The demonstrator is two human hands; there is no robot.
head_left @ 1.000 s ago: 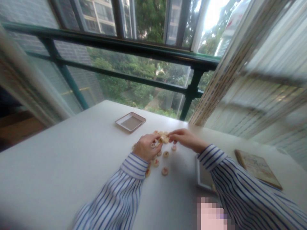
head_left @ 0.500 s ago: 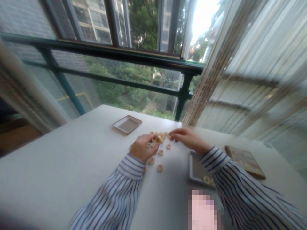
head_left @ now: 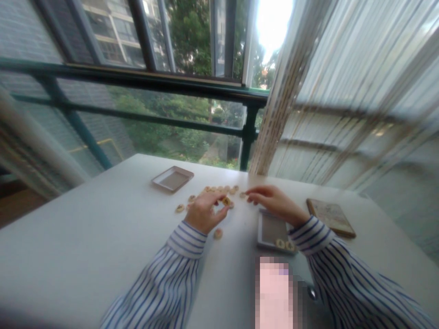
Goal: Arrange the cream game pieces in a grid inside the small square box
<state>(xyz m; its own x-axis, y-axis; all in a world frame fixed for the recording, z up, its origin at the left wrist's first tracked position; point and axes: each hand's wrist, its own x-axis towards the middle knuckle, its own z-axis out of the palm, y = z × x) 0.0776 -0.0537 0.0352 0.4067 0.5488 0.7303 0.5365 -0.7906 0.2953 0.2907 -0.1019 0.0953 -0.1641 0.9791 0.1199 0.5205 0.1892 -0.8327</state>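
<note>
My left hand [head_left: 205, 211] is closed, pinching a round Chinese chess piece [head_left: 226, 201] between thumb and fingers above the table. To its right, my right hand [head_left: 274, 203] holds nothing that I can see; its fingers reach left, slightly curved and apart. Just off those fingertips lies a loose chess piece [head_left: 243, 195]. Behind the left hand runs a cluster of pale round pieces [head_left: 220, 188], some hidden by the hand. Another piece [head_left: 180, 208] lies left of that hand, and one with a reddish mark [head_left: 218, 234] sits nearer me.
A shallow tray [head_left: 157, 183] stands at the table's far left. Below my right forearm, a second tray [head_left: 259, 230] holds pieces [head_left: 280, 243] at its near edge. A flat brown-edged box or book [head_left: 331, 218] lies at the right. Railing [head_left: 164, 84] and curtain [head_left: 281, 91] border the table.
The view has turned slightly, shifting the table leftward. Both hands have moved right relative to the table; the left now covers some loose pieces. The left hand still holds its piece.
</note>
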